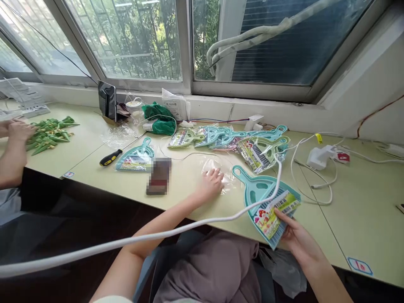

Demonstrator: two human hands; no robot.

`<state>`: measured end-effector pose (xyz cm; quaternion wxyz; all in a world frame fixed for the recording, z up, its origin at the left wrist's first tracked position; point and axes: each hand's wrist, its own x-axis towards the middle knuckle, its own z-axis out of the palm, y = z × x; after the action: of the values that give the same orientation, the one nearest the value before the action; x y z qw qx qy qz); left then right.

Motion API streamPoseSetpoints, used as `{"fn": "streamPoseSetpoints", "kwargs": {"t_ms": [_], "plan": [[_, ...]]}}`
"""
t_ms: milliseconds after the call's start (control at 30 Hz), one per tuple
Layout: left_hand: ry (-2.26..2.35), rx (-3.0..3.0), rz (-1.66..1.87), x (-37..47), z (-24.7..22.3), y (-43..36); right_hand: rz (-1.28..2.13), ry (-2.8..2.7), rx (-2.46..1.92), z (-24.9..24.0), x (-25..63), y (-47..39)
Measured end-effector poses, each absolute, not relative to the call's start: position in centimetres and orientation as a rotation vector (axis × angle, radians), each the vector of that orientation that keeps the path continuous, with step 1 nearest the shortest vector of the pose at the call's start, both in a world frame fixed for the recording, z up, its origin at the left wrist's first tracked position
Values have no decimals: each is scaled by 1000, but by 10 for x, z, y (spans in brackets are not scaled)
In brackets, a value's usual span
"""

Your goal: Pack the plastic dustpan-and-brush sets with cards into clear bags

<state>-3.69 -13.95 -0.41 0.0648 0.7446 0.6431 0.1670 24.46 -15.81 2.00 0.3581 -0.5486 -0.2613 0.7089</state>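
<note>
My right hand (301, 240) holds a turquoise dustpan (261, 183) by its wide end, thumb on the printed card (276, 212) that lies over a small brush. No wrapper shows around this set. My left hand (212, 184) is on the table with its fingers curled onto a clear plastic bag (227, 174). Behind the right hand's set lies a green dustpan set (260, 153) in clear wrapping. Several more wrapped turquoise and green sets (217, 135) lie in a row at the back, and one wrapped turquoise set (135, 158) lies to the left.
A white cable (176, 230) crosses the view in front of the dustpan. A blurred dark phone-like object (158, 176) and a yellow-black screwdriver (110, 157) lie on the left. Another person's hands (20, 130) are at green folded pieces (52, 132). White adapters (321, 156) lie on the right.
</note>
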Motion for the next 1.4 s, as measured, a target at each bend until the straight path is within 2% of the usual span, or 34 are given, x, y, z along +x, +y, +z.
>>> {"fn": "streamPoseSetpoints", "kwargs": {"t_ms": [167,300,400,633,900,1067,1233,1400], "plan": [[1942,2359,380,-24,8,-130,1872,-634,-1473,12,239,-140],[1968,2444,370,-24,14,-129,1764,-641,-1484,17,228,-144],[2063,2374,527,-30,16,-126,1699,-692,-1481,22,221,-153],[2167,2110,1092,-38,14,-118,1787,-725,-1492,29,219,-157],[2231,2029,1306,-42,15,-116,1718,-632,-1344,39,210,-161],[2209,2202,1193,-33,10,-117,1664,-594,-1224,33,207,-168],[1904,2565,880,-1,46,-124,1582,-681,-1169,35,189,-177],[2013,2596,831,16,75,-130,1363,-738,-1206,27,182,-188]]}}
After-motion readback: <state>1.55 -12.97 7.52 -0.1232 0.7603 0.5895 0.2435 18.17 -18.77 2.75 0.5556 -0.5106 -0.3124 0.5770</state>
